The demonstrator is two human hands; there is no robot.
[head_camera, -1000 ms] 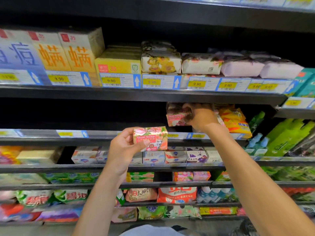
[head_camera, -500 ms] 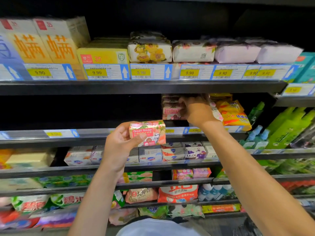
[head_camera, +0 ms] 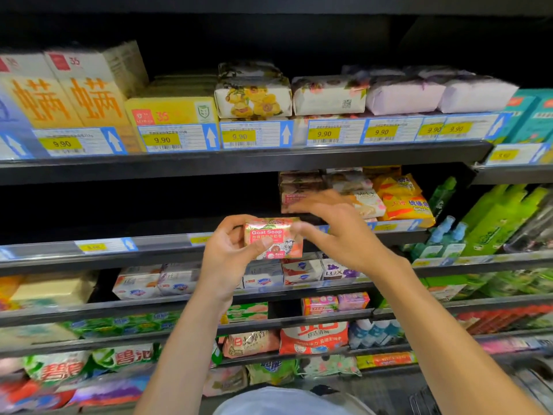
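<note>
Supermarket shelving of dark metal (head_camera: 239, 163) filled the view, with bars and boxes of soap in tiers behind clear price rails. One small pink and white cardboard box printed "Goat Soap" (head_camera: 273, 235) was held up in front of the second shelf edge, level and face-on to the camera. The left hand (head_camera: 227, 253) gripped its left end. The thumb (head_camera: 263, 243) was pressed across the lower front of the box and the other fingers were curled behind it, out of sight. The right hand (head_camera: 341, 238) met the box at its right end. Its fingers were spread and reached over the top right corner, and the thumb tip was at the end face. Motion blur hid whether that hand pinched the box or only touched it.

Just behind the right hand, a stack of matching pink soap boxes (head_camera: 299, 187) stood on the second shelf. At least three layers showed, but the exact count was unclear. Beside them lay two yellow plastic soap packs (head_camera: 404, 202). On the top shelf the front row held two white boxes with a large orange character (head_camera: 89, 97), one flat yellow box (head_camera: 170, 113), two flower-printed wrapped bars (head_camera: 254, 98) and two pale lilac wrapped bars (head_camera: 404, 97). Seven yellow price tags reading 9.90 (head_camera: 324, 133) could be made out along that rail.
</note>
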